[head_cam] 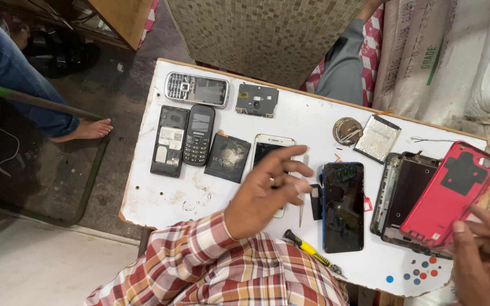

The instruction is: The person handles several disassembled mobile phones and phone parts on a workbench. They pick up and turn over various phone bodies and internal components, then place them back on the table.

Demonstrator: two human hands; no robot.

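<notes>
Nearest, by the front edge of the white table [165,198]: a yellow-and-black screwdriver [310,249], slim and lying aslant, just beside a glossy black smartphone [342,207]. To the far right, right hand [483,255] with a fingertip at the lower corner of a matte red back cover [452,192], propped tilted on a dark open frame [404,192]; pinched or merely touching, cannot tell. Further in, left hand [267,192], plaid-sleeved, loosely spread and gripping nothing, fingers hovering over a white phone [273,144] lying flat mid-table. Best kept light there: press with pads, not nails, and slide rather than lever, glass being slick and brittle. Beside the knuckles, a thin metal pick [301,212]. Left of that, a scuffed black battery [228,157], a rounded keypad phone [198,135] and a backless handset [169,141]. Farthest, a silver keypad phone [197,89], a grey circuit plate [256,100], a wire coil [347,130] and a foil-skinned cell [376,137].
</notes>
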